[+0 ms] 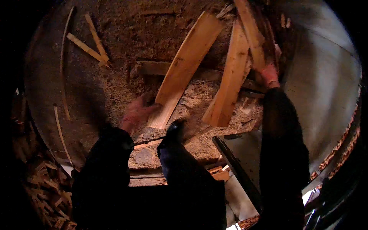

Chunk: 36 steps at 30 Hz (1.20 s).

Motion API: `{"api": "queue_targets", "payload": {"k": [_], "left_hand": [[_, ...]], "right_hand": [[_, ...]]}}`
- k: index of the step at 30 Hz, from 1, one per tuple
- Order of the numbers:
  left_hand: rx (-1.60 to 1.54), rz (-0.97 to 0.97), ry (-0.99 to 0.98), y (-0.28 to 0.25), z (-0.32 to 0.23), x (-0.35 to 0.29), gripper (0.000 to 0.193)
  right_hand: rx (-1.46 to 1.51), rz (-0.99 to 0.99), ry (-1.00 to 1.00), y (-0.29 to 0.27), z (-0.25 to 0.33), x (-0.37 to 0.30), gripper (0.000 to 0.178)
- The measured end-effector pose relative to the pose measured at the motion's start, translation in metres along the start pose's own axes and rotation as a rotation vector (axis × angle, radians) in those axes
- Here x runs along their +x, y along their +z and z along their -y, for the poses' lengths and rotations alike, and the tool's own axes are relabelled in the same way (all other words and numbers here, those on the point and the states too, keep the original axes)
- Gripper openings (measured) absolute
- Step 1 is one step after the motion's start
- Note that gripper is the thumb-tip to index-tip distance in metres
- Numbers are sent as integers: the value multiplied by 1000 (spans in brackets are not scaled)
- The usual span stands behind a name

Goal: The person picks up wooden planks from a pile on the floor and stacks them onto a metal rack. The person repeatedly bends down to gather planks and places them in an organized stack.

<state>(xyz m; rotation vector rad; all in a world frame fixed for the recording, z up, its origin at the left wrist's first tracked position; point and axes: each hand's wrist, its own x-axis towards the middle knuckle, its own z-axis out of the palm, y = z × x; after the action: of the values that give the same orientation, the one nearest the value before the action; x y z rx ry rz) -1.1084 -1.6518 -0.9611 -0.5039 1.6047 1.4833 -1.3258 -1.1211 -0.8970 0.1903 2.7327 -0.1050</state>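
My left hand, a little blurred, has its fingers apart beside the near end of a long wooden board. Its fingertips reach the board's left edge; I cannot tell if they press on it. That board lies slanted, its far end toward the right. To its right lies a second board, also slanted. My right hand is closed around the near end of a third board, which crosses over the second one's far end. Some of the right fingers are hidden behind the wood.
Sawdust covers the ground. Two short strips and a thin curved strip lie at the left. A wooden beam runs crosswise under the boards. At the right is a large pale sheet; wood scraps pile up at the lower left.
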Motion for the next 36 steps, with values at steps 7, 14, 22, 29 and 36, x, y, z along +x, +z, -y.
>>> {"api": "queue_targets", "payload": {"k": [7,14,22,29,36], "left_hand": [[97,-61,-185,40,-39,-3,61],[-225,190,-43,95,-144,-39,60],[-518,165,-20,149,-111,2,67],[-445,320,-80,129,-127,13,62],[-66,220,-229,47,-212,-122,66]], "right_hand": [[132,324,-1,10,29,-1,53],[617,673,296,18,62,-164,55],[1529,247,326,85,88,-200,57],[1587,277,482,119,82,-217,58],[1646,459,711,-10,205,-285,62]]}}
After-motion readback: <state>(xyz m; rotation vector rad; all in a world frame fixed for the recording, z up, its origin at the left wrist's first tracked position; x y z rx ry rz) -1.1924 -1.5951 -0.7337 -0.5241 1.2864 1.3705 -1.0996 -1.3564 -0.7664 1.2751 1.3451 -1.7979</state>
